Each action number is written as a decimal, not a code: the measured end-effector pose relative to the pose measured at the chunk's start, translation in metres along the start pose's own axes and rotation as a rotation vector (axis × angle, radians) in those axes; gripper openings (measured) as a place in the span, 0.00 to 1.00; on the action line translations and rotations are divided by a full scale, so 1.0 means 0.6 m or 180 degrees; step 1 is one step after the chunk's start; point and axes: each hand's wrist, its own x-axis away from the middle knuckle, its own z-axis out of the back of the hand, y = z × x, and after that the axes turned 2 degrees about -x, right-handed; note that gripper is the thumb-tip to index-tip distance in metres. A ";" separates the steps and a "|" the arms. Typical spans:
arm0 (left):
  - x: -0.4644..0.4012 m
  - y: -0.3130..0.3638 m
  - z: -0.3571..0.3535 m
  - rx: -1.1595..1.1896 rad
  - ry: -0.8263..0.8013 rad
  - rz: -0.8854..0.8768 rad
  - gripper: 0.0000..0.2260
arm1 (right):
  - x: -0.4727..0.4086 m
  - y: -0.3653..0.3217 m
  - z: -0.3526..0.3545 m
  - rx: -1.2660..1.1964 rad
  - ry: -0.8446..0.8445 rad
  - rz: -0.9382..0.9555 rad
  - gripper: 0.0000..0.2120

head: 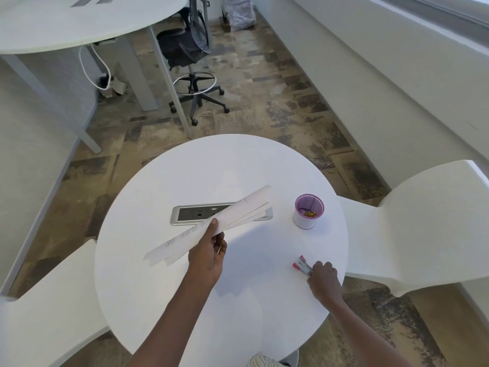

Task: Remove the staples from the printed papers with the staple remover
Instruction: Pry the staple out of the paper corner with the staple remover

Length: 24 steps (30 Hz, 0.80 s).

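Note:
My left hand [209,254] pinches a small sheaf of printed papers [232,214] and holds it above the round white table [238,165], thumb on top. The sheets fan out, tilted up toward the far right. My right hand [324,278] rests near the table's right edge with its fingers curled on the rear of a red and silver staple remover [301,264], which lies on the tabletop with its jaws pointing left. No staple can be made out on the papers.
A white cup with a purple inside [308,211] holding gold-coloured bits stands at the right. A power socket panel [197,213] is set in the table's middle. White chairs [423,229] flank the table. A dark stool [193,56] stands beyond.

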 end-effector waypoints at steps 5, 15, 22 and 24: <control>0.004 -0.006 0.006 -0.0064 0.0028 -0.0001 0.12 | -0.002 0.011 -0.011 0.0138 0.0218 0.0155 0.07; 0.012 -0.006 0.010 -0.0066 -0.0019 -0.0096 0.16 | 0.014 -0.039 0.035 -0.1951 0.0365 0.0268 0.02; 0.018 0.005 0.016 -0.0033 -0.0117 -0.0194 0.15 | 0.053 -0.102 0.083 -0.3098 0.0087 0.0662 0.02; 0.021 0.010 0.016 0.0009 -0.0109 -0.0188 0.14 | 0.069 -0.122 0.097 -0.3366 -0.0171 0.0833 0.04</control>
